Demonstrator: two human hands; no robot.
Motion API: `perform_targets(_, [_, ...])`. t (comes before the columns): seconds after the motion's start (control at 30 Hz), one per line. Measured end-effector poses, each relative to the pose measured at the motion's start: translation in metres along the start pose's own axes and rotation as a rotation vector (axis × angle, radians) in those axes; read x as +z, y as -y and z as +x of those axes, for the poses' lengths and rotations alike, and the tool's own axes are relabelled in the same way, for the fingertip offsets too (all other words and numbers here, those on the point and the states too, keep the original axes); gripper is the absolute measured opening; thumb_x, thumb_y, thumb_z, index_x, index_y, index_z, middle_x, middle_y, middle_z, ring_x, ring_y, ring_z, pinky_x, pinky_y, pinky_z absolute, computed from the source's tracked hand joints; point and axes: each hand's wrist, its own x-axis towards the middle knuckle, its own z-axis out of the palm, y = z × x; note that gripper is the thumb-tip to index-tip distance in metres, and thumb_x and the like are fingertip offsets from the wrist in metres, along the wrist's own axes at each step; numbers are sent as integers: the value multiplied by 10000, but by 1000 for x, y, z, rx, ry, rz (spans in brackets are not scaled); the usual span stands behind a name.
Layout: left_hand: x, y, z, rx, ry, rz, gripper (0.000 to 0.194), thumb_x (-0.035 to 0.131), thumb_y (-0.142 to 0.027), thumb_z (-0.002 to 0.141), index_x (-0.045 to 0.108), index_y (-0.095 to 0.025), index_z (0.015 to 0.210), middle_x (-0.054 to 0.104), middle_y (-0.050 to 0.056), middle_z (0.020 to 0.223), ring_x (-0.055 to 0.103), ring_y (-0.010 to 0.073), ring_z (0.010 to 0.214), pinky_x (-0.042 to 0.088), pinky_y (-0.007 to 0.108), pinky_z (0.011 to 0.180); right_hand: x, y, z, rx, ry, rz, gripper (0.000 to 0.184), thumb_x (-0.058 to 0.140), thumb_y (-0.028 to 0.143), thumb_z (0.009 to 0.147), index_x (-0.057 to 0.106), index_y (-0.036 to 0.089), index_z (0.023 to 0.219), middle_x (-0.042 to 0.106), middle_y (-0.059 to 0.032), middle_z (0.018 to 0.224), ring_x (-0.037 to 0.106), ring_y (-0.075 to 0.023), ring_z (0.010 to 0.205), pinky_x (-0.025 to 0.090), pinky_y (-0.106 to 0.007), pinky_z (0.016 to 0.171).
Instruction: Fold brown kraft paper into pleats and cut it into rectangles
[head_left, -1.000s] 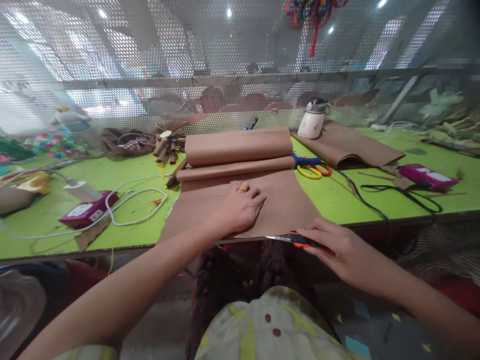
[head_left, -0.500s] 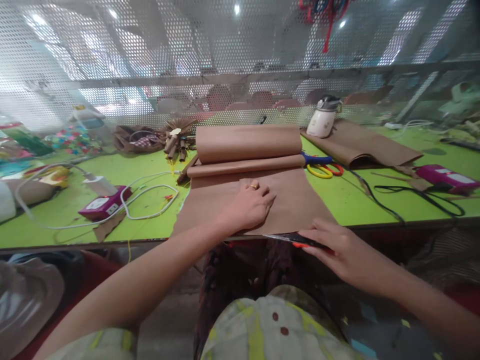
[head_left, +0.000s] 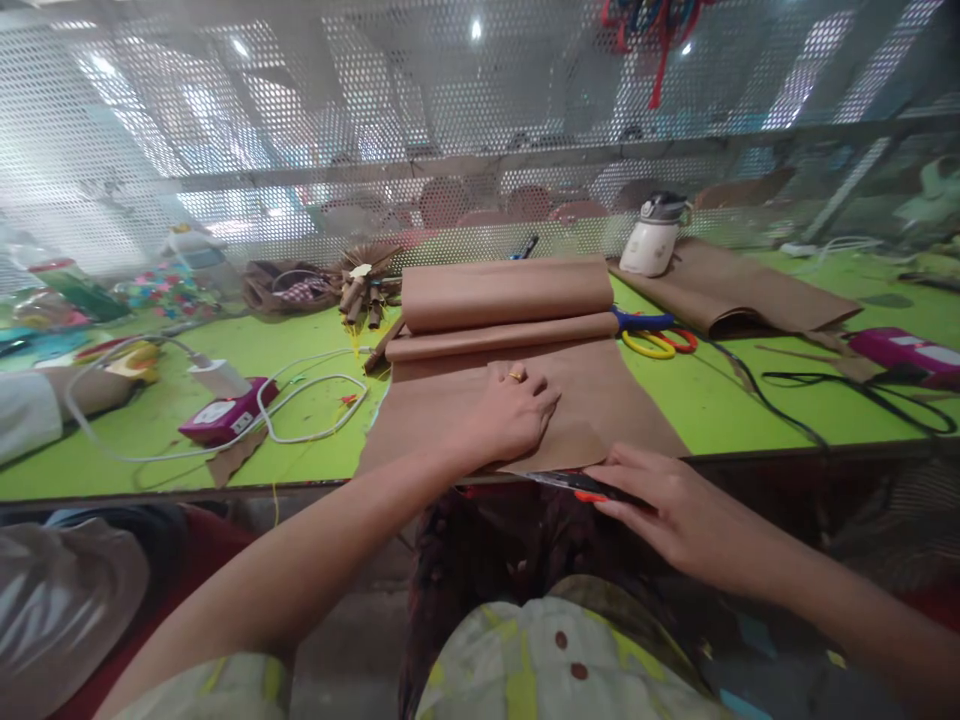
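A sheet of brown paper (head_left: 442, 400) lies over the front of the green table, unrolled toward me from a thick paper roll (head_left: 506, 297). Pressed down on the sheet is my left hand (head_left: 517, 410), fingers loosely bent and a ring on one of them; it grips nothing. My right hand (head_left: 645, 495) is closed around a dark bladed cutting tool (head_left: 559, 482) with a red-orange part. Its blade lies along the sheet's near edge; whether it is a knife or scissors is hard to tell. Scissors with blue, yellow and red handles (head_left: 649, 335) rest partly under the roll.
A white bottle (head_left: 651, 240) stands on folded brown paper (head_left: 750, 285) at the back right. Purple boxes (head_left: 225, 412) with cords lie on both sides. Another person's arm (head_left: 82, 390) rests at the far left. A perforated screen (head_left: 480, 110) borders the table's back.
The view has shifted slightly, so everything sits a little farther right. My right hand and the cutting tool have moved slightly left along the paper edge; my left hand stays on the sheet.
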Motion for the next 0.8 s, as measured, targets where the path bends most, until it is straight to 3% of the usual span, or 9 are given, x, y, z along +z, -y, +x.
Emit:
perform_targets(0.3, [-2,-1,0,-9,4,3,366,265,-286,972,598,-218,1108,575,87,1025,426,247,949,326,438,865,5,5,6,-19,-8,64,244,437,254,942,656,166,1006,600,-92,909,577,-192,835,474,-324,771])
perform_targets(0.8, [1,1,0,-5,-3,-13,372,265,-296,971,611,-210,1073,571,89,1003,417,247,928,324,437,856,10,11,12,-35,15,59,251,456,203,922,628,183,1103,590,-84,957,569,-198,874,466,-345,800])
